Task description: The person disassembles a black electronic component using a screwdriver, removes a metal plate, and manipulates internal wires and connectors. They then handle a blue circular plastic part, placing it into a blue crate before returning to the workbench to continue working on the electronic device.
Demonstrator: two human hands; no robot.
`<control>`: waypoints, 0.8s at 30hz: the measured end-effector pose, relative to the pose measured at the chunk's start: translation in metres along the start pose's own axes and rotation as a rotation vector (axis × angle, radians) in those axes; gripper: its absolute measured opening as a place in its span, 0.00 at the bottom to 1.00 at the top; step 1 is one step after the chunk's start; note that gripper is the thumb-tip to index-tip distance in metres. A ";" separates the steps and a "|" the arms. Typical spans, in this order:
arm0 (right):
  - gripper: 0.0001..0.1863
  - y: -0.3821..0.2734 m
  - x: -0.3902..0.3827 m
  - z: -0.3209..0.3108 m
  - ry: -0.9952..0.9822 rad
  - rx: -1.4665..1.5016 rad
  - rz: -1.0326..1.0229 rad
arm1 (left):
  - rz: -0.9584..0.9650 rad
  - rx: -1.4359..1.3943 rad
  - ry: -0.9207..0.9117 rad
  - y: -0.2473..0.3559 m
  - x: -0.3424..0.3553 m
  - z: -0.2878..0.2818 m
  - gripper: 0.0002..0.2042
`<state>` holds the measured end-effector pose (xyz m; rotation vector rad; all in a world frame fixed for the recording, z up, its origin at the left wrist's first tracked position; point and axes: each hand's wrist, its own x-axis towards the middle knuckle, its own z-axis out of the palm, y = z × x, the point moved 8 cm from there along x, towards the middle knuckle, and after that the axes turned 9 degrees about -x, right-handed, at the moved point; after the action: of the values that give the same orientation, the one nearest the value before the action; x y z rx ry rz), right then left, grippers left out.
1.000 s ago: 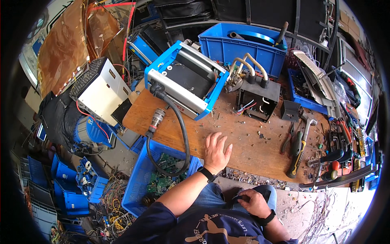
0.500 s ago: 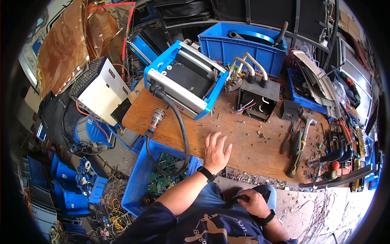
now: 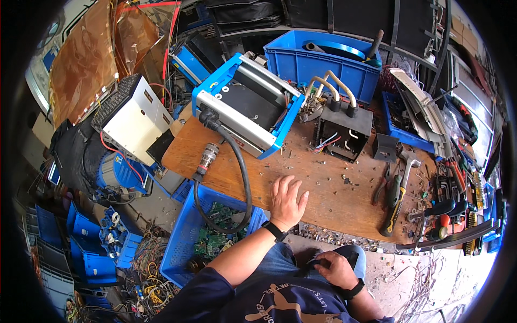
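Rough wooden bench (image 3: 334, 188), glossy plastic crate (image 3: 323, 64)

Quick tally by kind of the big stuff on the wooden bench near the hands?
Blue-framed units: 1
Black boxes with tubes: 1
Hammers: 1
Pliers: 1
Black cables with a metal plug: 1
Total: 5
The left hand lies flat on the bench.

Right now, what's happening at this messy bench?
A person sits at a scuffed wooden workbench. Their left hand lies flat and open on the wood, holding nothing, beside a thick black cable that runs from a blue-framed metal machine unit. Their right hand rests in their lap by a small dark object I can't make out. A hammer with a yellow and black handle lies untouched to the right.
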<state>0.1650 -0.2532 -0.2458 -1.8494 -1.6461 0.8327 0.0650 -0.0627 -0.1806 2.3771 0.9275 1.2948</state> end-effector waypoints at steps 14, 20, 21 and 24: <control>0.12 0.001 0.000 0.001 -0.018 -0.021 -0.015 | 0.008 -0.013 0.007 -0.003 0.000 0.001 0.17; 0.12 0.001 0.001 0.001 -0.013 0.002 -0.001 | -0.001 -0.025 0.005 -0.004 -0.001 0.001 0.17; 0.12 0.001 0.000 0.001 -0.019 0.016 0.007 | 0.001 -0.029 0.006 -0.004 -0.002 0.000 0.18; 0.11 -0.004 0.000 -0.001 -0.037 0.009 0.026 | -0.014 -0.027 0.002 -0.005 -0.002 0.002 0.18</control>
<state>0.1631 -0.2524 -0.2423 -1.8631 -1.6416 0.8883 0.0643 -0.0597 -0.1858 2.3453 0.9194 1.2967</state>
